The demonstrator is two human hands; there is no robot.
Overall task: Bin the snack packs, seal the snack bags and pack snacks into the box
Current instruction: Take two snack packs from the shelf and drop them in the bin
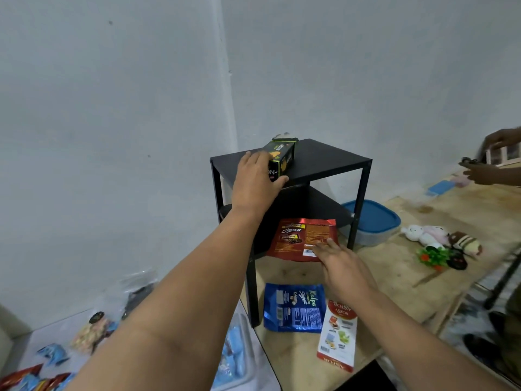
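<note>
On top of the black two-tier rack [327, 162] lies a dark green snack box [283, 156], and my left hand [255, 182] grips its near end. A red snack bag [300, 239] leans against the rack's lower shelf; my right hand [342, 266] lies with straight fingers on its lower right corner. Flat on the wooden table [400, 272] in front lie a blue snack bag [293, 307] and a red and white Astor box [338, 334]. Small blue snack packs [234, 351] sit in a tray at lower left.
A blue-lidded container [372, 221] stands right of the rack. Plush toys [439, 239] and a small plant lie further right. Loose wrapped snacks [53, 354] cover a white surface at lower left. Another person's hands [485, 173] work at the far right edge.
</note>
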